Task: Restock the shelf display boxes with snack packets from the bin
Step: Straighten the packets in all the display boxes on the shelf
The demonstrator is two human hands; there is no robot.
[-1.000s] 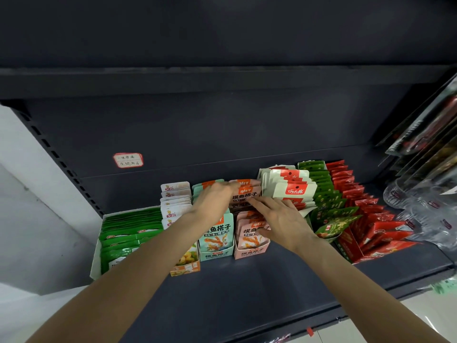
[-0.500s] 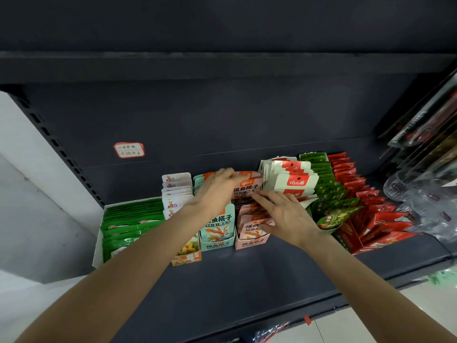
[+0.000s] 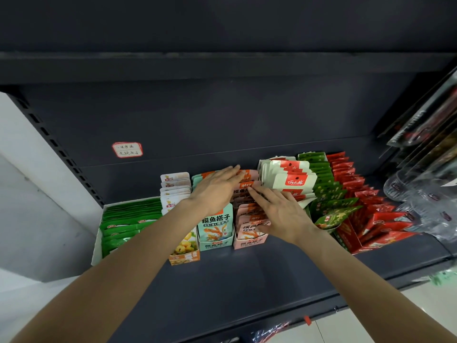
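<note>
A row of display boxes stands on the dark shelf (image 3: 247, 280). My left hand (image 3: 215, 186) lies flat with straight fingers across the tops of the teal packets and the rear pink packets. The teal box (image 3: 214, 233) is below its wrist. My right hand (image 3: 279, 211) rests with spread fingers on the pink packets in the pink box (image 3: 249, 240), fingertips touching a pink packet (image 3: 244, 185) near the back. White packets with red labels (image 3: 289, 178) stand just right of both hands. The bin is not in view.
A white box of green packets (image 3: 128, 219) sits at the left, a yellow-orange box (image 3: 184, 251) beside it. Green packets (image 3: 326, 194) and red packets (image 3: 371, 214) fill the right end. Clear plastic goods (image 3: 420, 199) hang at the far right. A handwritten label (image 3: 127, 149) is on the back panel.
My left hand has stretched out flatter and further right over the rear pink packets. My right hand stays on the pink packets, its fingers spread a little wider.
</note>
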